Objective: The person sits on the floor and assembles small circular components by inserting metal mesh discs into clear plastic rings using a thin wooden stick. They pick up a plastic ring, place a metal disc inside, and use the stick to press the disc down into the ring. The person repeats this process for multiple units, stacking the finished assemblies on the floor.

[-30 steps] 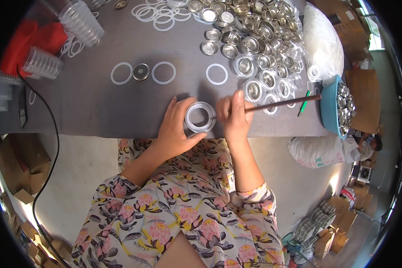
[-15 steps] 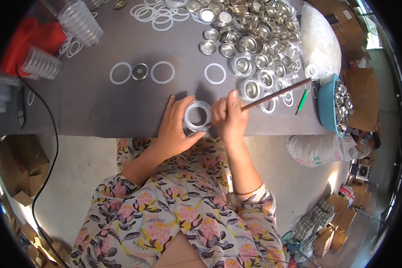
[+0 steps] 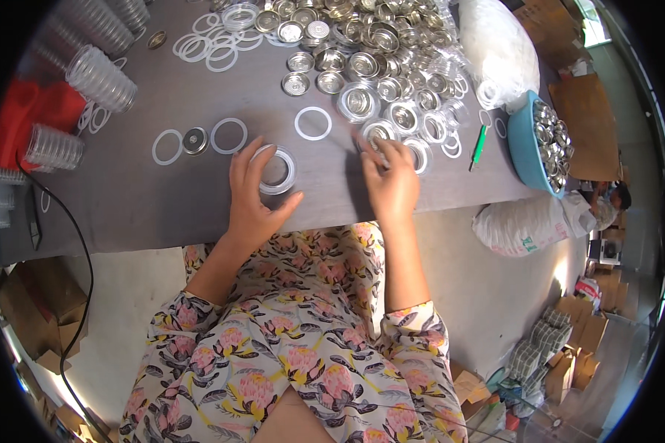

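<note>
I have the grey-covered table (image 3: 125, 199) spread across my feed, with the wearer's flowered garment (image 3: 295, 317) at its near edge. A heap of shallow metal cups (image 3: 380, 44) fills the far side right of centre, and beyond its right flank I see a white plastic bag (image 3: 499, 44). A blue basin (image 3: 523, 144), loaded with small metal pieces, stands at the right end, and red material (image 3: 15, 111) lies at the left. The left hand (image 3: 250, 196) has its fingers and thumb spread about the clear round container (image 3: 291, 171); I cannot tell from here whether it grips. The right hand (image 3: 393, 184) is half curled, just on the near side of the heap, and blur keeps me from telling whether it holds anything. Clear stacked dishes (image 3: 100, 81) lean at the far left. A green-handled tool (image 3: 479, 148) lies left of the basin. That container sits near the table's middle, between the hands, close to the left one. Two white rings (image 3: 168, 164) lie farther left, with a small dark-centred disc (image 3: 195, 140) between them.
</note>
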